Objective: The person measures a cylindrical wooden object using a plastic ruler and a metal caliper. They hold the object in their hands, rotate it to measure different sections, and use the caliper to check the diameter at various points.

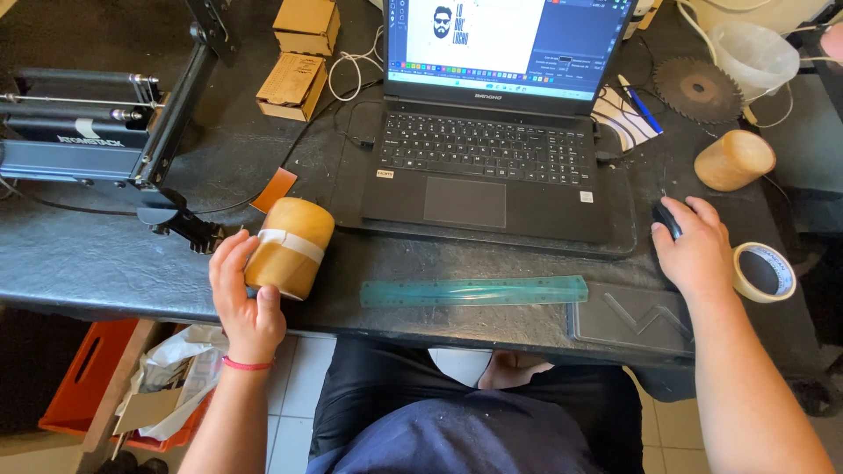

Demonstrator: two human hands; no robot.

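The dark worktable (105, 263) fills most of what I see, dusty and scuffed, with pale floor tiles (290, 369) below its front edge and an orange crate (75, 377) of crumpled paper tucked underneath at the left. A metal frame machine (88, 123) sits on the left end of the table. In the middle stands an open laptop (492, 149) with a design program on its screen. A green see-through ruler (474, 290) lies flat in front of it.

The person sits at the table. The left hand (246, 298) is wrapped around a wooden cup (288, 247) lying on its side near the front edge, a strip of pale tape around its middle, fingers closed on its side. The right hand (698, 250) rests curled over a black mouse (669, 218), beside a roll of masking tape (764, 272).

This looks to me like setup: the cup is taped and held while the design is adjusted on screen. The next move probably calls for careful pointer work.

A second wooden cup (734, 160) and a saw blade (698, 89) sit behind.
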